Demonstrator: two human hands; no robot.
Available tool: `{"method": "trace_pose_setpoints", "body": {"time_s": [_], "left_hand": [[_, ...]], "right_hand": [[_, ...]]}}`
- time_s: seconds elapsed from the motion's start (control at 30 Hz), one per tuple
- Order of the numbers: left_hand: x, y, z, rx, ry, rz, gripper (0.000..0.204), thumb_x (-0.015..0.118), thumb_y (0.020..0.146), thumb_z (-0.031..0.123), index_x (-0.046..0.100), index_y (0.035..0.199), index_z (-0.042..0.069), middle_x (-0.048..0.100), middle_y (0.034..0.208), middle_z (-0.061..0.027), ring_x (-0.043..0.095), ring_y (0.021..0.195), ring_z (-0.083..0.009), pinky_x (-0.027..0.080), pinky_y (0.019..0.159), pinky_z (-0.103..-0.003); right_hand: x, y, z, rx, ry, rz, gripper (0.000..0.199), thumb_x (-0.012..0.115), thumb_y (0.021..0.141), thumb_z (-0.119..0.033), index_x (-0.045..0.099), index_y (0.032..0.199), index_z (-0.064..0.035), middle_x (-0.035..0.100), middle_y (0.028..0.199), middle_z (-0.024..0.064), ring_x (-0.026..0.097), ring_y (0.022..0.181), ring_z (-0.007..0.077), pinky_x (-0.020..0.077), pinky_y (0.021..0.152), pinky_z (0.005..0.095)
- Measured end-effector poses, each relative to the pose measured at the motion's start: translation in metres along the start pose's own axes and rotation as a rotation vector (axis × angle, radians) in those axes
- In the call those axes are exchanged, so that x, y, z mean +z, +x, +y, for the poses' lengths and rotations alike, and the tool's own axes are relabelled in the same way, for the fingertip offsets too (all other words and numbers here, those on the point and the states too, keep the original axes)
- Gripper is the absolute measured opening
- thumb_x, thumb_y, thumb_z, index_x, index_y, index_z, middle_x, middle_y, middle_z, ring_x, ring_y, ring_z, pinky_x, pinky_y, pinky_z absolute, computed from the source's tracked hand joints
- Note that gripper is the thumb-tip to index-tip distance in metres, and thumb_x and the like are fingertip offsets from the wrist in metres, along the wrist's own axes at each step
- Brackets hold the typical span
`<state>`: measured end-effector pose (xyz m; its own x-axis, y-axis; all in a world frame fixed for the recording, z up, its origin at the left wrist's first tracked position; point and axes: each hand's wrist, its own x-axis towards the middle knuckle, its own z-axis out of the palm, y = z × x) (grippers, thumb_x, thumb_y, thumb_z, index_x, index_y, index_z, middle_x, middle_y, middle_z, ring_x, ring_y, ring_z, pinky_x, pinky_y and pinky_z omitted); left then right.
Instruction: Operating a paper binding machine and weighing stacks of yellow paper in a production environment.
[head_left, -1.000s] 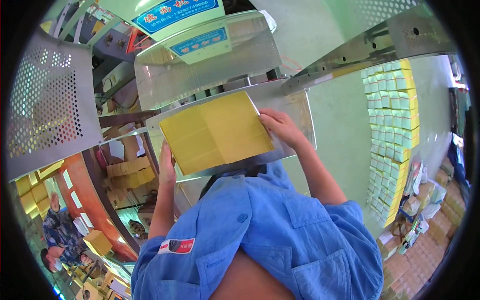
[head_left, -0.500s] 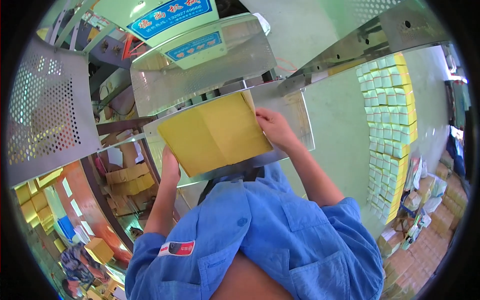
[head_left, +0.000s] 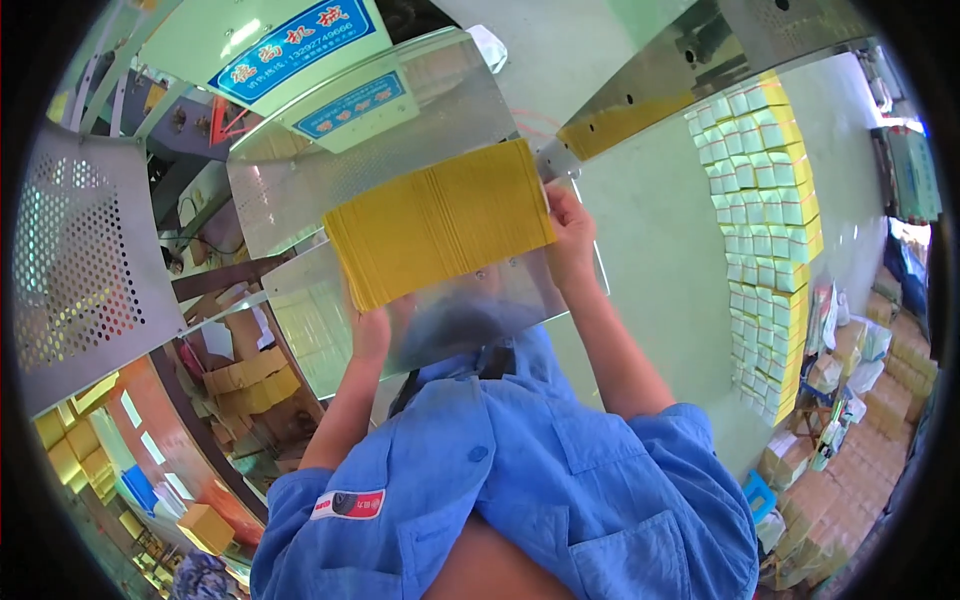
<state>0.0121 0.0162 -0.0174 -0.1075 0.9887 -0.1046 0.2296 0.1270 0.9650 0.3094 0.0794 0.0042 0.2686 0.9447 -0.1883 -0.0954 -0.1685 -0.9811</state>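
A thick stack of yellow paper [head_left: 440, 222], its many folded edges facing up, is held between my two hands over a shiny metal worktable [head_left: 500, 312]. My left hand [head_left: 370, 328] grips the lower left end, its fingers partly hidden by the stack. My right hand [head_left: 571, 228] presses the right end, with fingers curled around its side. Just beyond the stack stands a pale green machine [head_left: 180, 38] with a clear guard panel [head_left: 450, 98] in front.
A perforated metal panel [head_left: 80, 240] stands on the left, and a metal beam [head_left: 650, 85] runs out at the upper right. Banded yellow-and-white bundles [head_left: 755, 250] lie in rows on the floor to the right. Cartons [head_left: 880, 430] are piled behind them.
The stack has turned from its flat yellow face to its row of edges facing up. Both hands have kept hold of its ends; the right hand has shifted slightly right.
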Motion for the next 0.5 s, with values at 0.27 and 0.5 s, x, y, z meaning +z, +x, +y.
{"method": "trace_pose_setpoints", "body": {"time_s": [0.27,0.5], "left_hand": [[0.011,-0.020,0.012,0.022,0.044,0.037,0.045,0.036,0.102,0.033,0.060,0.117,-0.003,0.065,0.114,-0.0125,0.060,0.107,-0.0232,0.048,0.088,-0.036],[0.004,-0.023,-0.007,0.010,0.075,0.140,0.036,0.041,0.100,0.022,0.053,0.120,-0.005,0.058,0.118,-0.0188,0.054,0.110,-0.0318,0.042,0.095,-0.040]], "right_hand": [[-0.023,0.001,-0.005,-0.057,0.009,-0.010,0.019,0.052,0.090,0.002,0.064,0.103,0.0013,0.066,0.098,0.0030,0.060,0.090,0.0091,0.0466,0.083,0.0235],[-0.028,-0.009,-0.055,-0.207,-0.003,-0.044,0.017,0.059,0.088,-0.007,0.064,0.101,0.0022,0.067,0.097,0.0066,0.060,0.091,0.0113,0.0478,0.083,0.0260]]}}
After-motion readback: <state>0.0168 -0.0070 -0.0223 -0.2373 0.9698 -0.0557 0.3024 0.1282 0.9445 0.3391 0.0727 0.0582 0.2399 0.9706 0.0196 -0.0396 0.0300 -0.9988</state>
